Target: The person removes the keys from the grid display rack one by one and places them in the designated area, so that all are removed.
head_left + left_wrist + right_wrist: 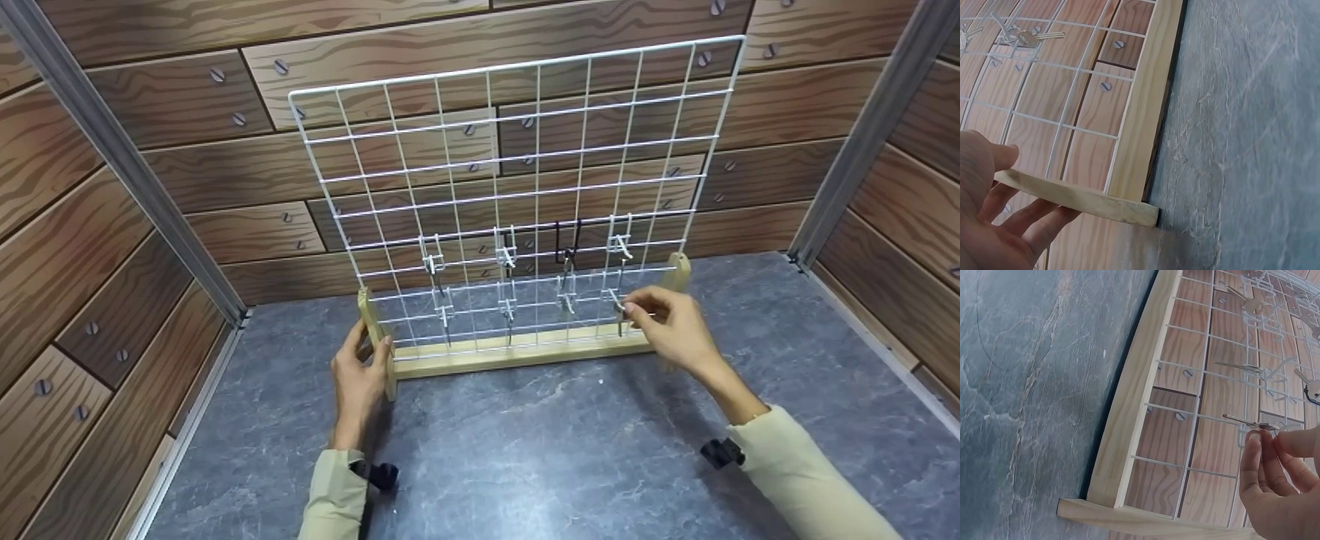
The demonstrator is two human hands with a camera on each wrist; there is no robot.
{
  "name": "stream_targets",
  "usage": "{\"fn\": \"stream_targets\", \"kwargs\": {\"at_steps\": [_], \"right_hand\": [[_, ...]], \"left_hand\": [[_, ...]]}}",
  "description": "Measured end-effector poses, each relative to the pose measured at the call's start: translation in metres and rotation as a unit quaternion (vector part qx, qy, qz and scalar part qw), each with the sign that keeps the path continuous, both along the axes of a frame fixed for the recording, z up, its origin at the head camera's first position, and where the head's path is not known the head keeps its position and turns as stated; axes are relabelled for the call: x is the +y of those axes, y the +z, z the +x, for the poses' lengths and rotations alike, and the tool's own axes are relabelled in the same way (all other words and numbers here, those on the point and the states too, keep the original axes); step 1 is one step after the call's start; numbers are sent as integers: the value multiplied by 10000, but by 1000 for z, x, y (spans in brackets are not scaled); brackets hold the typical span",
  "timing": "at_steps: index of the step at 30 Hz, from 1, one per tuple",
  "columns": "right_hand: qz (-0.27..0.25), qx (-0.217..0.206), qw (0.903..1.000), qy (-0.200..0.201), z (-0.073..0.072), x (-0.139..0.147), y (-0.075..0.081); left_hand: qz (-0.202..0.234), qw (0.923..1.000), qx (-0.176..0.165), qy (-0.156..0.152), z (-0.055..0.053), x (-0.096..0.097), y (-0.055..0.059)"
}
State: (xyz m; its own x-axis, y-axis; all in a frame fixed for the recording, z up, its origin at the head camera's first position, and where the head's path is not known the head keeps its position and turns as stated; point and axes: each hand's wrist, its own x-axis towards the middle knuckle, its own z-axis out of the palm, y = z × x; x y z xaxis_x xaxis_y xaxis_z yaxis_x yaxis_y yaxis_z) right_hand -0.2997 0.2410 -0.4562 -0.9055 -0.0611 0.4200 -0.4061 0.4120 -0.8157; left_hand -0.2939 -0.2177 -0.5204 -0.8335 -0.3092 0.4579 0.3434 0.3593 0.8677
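Observation:
A white wire grid rack (513, 112) stands upright in a pale wooden base (517, 358). Two rows of hooks are on its lower part, with keys hanging from them. My right hand (679, 330) is at the lower-right hook (612, 297), where its thumb and fingertips pinch a key (1244, 421) near its head. Beside it in the right wrist view hang another key (1235, 367) and a broader key (1253, 307). My left hand (360, 382) grips the base's left wooden side piece (1084, 202), thumb on one side and fingers on the other.
Under the rack is a grey marble-patterned table (480, 450). A wood-print wall (187, 172) rises close behind, with more panels at both sides. Metal posts (127, 157) mark the corners. The base's right side piece (679, 274) is just beyond my right hand.

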Motion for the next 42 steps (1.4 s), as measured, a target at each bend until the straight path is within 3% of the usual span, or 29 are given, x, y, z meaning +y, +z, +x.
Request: {"fn": "stream_targets", "kwargs": {"at_steps": [12, 18, 33, 42], "right_hand": [[-286, -233, 9993, -1, 9, 1, 7], [-151, -144, 9997, -81, 11, 2, 7], [-356, -154, 9992, 36, 26, 1, 15], [-499, -145, 9986, 40, 32, -5, 17]], "left_hand": [[-172, 9996, 200, 130, 1, 1, -2], [-240, 9990, 329, 172, 1, 0, -4], [-257, 9995, 119, 116, 4, 1, -3], [-170, 9996, 194, 147, 2, 2, -3]]}}
